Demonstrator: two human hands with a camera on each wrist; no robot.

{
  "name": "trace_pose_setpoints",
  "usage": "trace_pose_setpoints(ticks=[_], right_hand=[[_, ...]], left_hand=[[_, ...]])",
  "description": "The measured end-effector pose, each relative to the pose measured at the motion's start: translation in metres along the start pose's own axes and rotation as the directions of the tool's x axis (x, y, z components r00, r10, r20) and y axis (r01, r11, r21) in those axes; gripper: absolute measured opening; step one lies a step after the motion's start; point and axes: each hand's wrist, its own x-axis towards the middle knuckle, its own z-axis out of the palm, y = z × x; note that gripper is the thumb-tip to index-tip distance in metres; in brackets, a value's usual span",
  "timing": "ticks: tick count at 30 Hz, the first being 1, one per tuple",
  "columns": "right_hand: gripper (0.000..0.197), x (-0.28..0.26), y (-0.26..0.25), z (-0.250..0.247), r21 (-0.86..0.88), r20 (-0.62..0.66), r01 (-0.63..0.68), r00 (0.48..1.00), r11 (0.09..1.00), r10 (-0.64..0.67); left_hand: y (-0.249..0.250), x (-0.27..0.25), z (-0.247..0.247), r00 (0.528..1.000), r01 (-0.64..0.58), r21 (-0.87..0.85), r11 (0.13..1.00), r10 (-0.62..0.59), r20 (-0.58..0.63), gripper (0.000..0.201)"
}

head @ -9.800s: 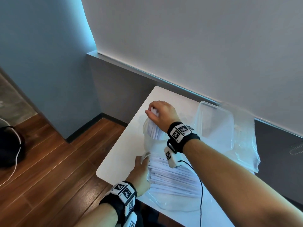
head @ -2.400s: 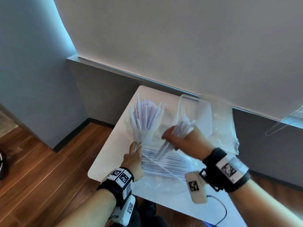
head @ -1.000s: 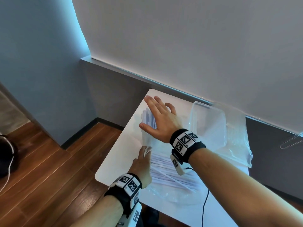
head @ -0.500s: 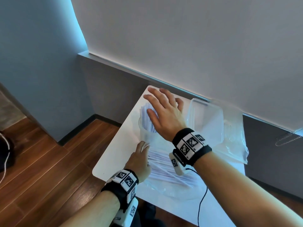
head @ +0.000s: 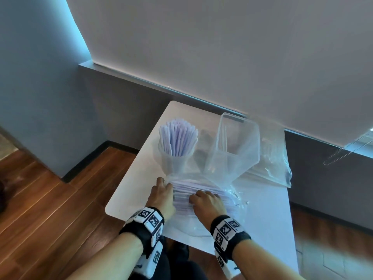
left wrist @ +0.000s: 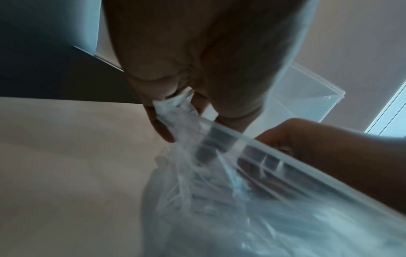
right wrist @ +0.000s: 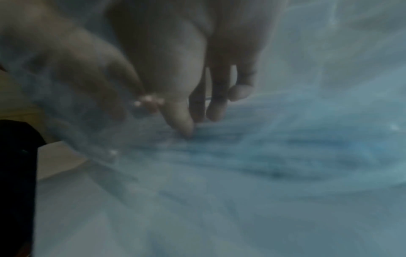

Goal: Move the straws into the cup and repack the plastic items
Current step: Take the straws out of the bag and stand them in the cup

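Pale wall (head: 222, 47) fills the upper half of the head view, with wood-plank floor (head: 50, 209) at lower left. Against the wall stands a white, smooth, round-cornered surface (head: 137, 174); its near right part is covered by forearms and film.

A crumpled clear plastic bag (head: 272, 158) lies at the far right, and a clear rectangular container (head: 238, 142) stands tilted on it, its base lost in the folds. Nearer lies a second clear bag (head: 226, 176) holding loose straws (head: 193, 188), thin pale lilac tubes lying roughly side by side across the surface; how many they are cannot be made out through the glare. The left wrist view shows this bag's ribbed edge strip (left wrist: 274, 153) crossing the picture, blurred.

A clear, round plastic cup (head: 173, 158) stands upright on the surface just beyond this bag, packed with upright straws (head: 178, 138) whose tips rise above the rim.

The left hand (head: 162, 197) pinches a gathered corner of the near bag between thumb and curled fingers (left wrist: 162, 128), at its left end. The right hand (head: 205, 201) reaches inside the bag mouth, fingers (right wrist: 182, 121) bent down with their tips on the loose straws; the right wrist view is too hazy to tell whether they are gripped or only touched. Both wrists carry black bands with printed square markers (head: 150, 218).
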Motion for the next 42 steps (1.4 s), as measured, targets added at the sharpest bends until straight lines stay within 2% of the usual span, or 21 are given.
trace_pose_setpoints(ticks=[4, 9, 14, 19, 22, 28, 42], right_hand=[[0.024, -0.008, 0.002, -0.006, 0.027, 0.022, 0.022, 1.0, 0.999, -0.022], [0.041, -0.02, -0.006, 0.003, 0.001, 0.045, 0.06, 0.997, 0.998, -0.06], [0.037, -0.016, -0.013, 0.012, -0.114, -0.055, 0.061, 0.996, 0.992, -0.067], [0.035, -0.012, -0.016, 0.011, -0.096, -0.022, 0.017, 1.0, 0.995, -0.02], [0.029, -0.011, -0.017, 0.009, -0.119, -0.017, 0.035, 0.999, 0.992, -0.037], [0.029, -0.009, -0.018, 0.012, -0.153, -0.057, 0.046, 0.997, 0.987, -0.056], [0.035, -0.008, -0.02, 0.012, -0.178, 0.009, 0.07, 0.998, 0.982, -0.069]], left_hand=[[-0.003, 0.002, 0.001, 0.999, -0.045, 0.054, 0.998, 0.045, -0.008, 0.056], [-0.005, 0.002, 0.003, 0.996, -0.088, -0.016, 0.996, 0.088, 0.008, 0.066], [-0.008, -0.001, 0.006, 0.995, -0.098, -0.039, 0.994, 0.098, -0.004, 0.072], [-0.008, 0.0, 0.005, 0.995, -0.098, -0.045, 0.994, 0.097, -0.019, 0.071], [-0.008, 0.001, 0.004, 0.994, -0.107, -0.051, 0.993, 0.105, -0.027, 0.071], [-0.01, 0.003, 0.003, 0.993, -0.116, -0.092, 0.989, 0.116, -0.002, 0.075], [-0.012, 0.003, -0.004, 0.994, -0.102, -0.221, 0.97, 0.109, 0.021, 0.07]])
